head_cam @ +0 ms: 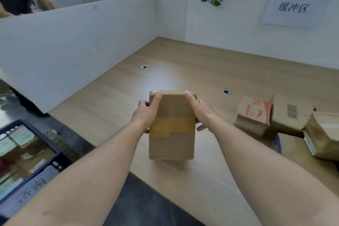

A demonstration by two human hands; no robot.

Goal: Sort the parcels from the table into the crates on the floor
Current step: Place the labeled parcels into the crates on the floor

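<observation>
I am gripping the brown taped cardboard parcel (171,134) between left grip (146,113) and right grip (200,113), above the pale wooden desk (183,64); next I am likely lowering it leftward into the dark-blue plastic crate (45,138).

Bright, even indoor light, slightly soft.
Pale glare patch on counter (165,77); faint shadow beneath box (171,134); wide-angle bowing at edges; crate (44,138) lower left and parcels (322,134) far right smeared.

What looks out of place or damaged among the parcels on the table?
The red-printed parcel on the right sits tilted, and its lower side looks creased. The held parcel has a ragged yellow tape patch across its middle.
</observation>
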